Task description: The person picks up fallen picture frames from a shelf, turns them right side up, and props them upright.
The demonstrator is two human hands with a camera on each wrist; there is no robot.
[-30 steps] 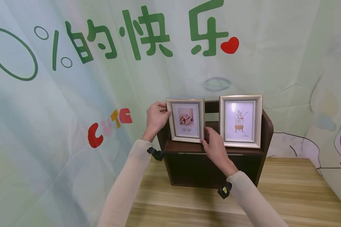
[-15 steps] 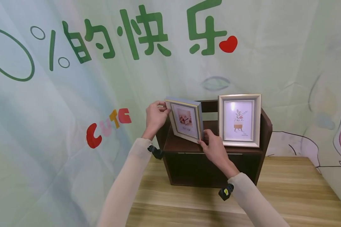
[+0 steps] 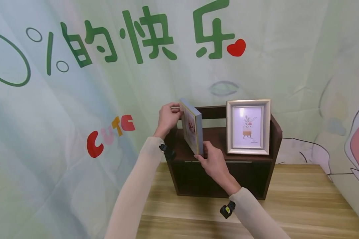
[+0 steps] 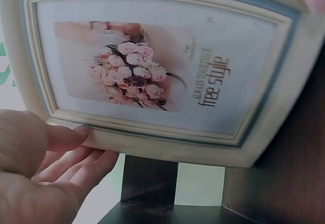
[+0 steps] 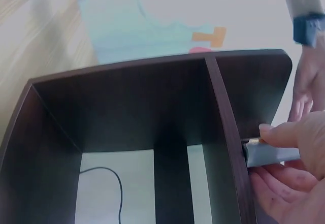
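Observation:
A picture frame point(image 3: 192, 127) with a pink rose bouquet print stands on the dark brown shelf point(image 3: 213, 132), turned so its grey side edge point(image 3: 199, 132) faces forward. My left hand point(image 3: 169, 117) pinches its far edge; in the left wrist view the thumb of that hand point(image 4: 43, 160) lies on the cream border and the fingers go behind. My right hand point(image 3: 214, 162) holds the near lower corner. In the right wrist view that hand point(image 5: 297, 158) has its thumb on one face and fingers on the other, at the shelf's front edge.
A second picture frame point(image 3: 249, 127), with a potted plant print, stands on the right of the shelf. Below is an open compartment point(image 3: 216, 179). The unit stands on a wood-grain surface point(image 3: 302, 199) before a printed curtain point(image 3: 155, 83).
The bouquet picture frame has swung from facing forward to nearly edge-on. My right hand has moved left with its near side; my left hand has stayed on the other edge.

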